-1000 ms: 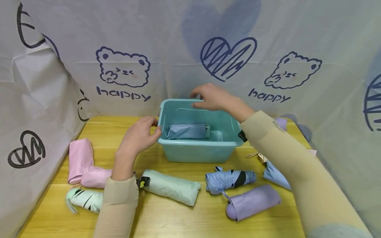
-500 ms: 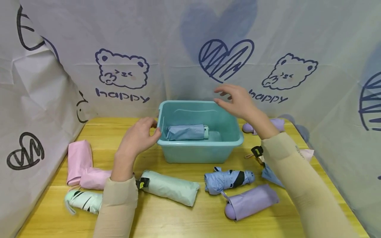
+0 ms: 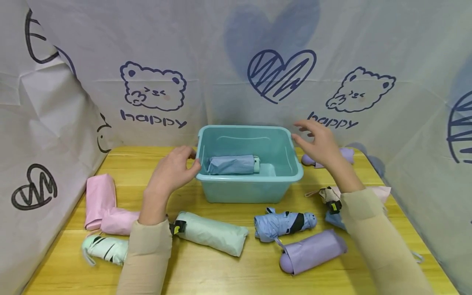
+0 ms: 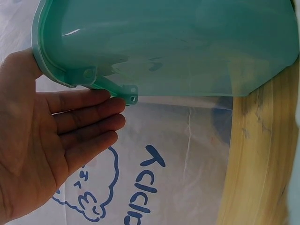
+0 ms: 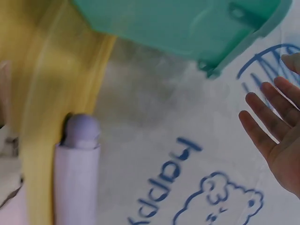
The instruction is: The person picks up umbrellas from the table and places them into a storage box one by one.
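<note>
A teal plastic bin (image 3: 250, 190) stands on the wooden table, with a folded umbrella in a blue sleeve (image 3: 231, 164) lying inside. At the bin's left rim is my left hand (image 3: 171, 170); in the left wrist view its fingers (image 4: 89, 112) are straight beside the rim's corner, with the thumb tip at the rim's edge. My right hand (image 3: 318, 141) hovers by the right rim, fingers spread and holding nothing. Whether its thumb touches the rim is unclear. Behind it lies a purple umbrella (image 3: 346, 155), partly covered by the wrist.
Folded umbrellas lie around the bin: pink (image 3: 100, 200), white-green striped (image 3: 105, 248), pale green (image 3: 212, 232), blue (image 3: 285, 223) and purple (image 3: 315, 250). A beige one (image 3: 328, 194) and another blue one (image 3: 334, 220) are partly behind the right sleeve. A printed cloth (image 3: 221, 53) hangs behind.
My right hand has moved from above the bin's back rim to the right, then down beside its right rim. The left hand and the umbrella in the bin have stayed put.
</note>
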`<move>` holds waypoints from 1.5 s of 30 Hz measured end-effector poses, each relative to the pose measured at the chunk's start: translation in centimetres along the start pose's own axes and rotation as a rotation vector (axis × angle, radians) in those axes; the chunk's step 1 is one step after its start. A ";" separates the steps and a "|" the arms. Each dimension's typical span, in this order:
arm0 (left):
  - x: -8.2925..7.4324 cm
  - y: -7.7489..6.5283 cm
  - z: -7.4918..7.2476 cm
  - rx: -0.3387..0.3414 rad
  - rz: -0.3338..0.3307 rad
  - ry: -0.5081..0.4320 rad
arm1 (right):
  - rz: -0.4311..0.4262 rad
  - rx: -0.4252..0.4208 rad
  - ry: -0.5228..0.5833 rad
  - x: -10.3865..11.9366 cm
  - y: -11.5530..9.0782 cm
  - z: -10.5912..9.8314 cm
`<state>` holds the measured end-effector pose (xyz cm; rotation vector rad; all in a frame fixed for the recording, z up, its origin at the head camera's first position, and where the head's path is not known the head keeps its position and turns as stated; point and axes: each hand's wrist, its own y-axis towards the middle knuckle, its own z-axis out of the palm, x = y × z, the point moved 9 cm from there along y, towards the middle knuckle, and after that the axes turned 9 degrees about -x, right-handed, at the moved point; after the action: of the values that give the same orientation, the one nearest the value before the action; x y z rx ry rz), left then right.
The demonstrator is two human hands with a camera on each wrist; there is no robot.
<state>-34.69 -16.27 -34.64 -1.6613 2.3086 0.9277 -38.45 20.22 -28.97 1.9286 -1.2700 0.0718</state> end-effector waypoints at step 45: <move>0.1 0.0 -0.1 -0.003 0.009 0.002 | 0.223 0.697 -0.453 -21.6 -4.4 3.9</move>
<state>-34.72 -16.40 -34.55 -1.6551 2.3185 0.9324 -47.04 34.51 -43.91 2.4648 -1.9497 0.2266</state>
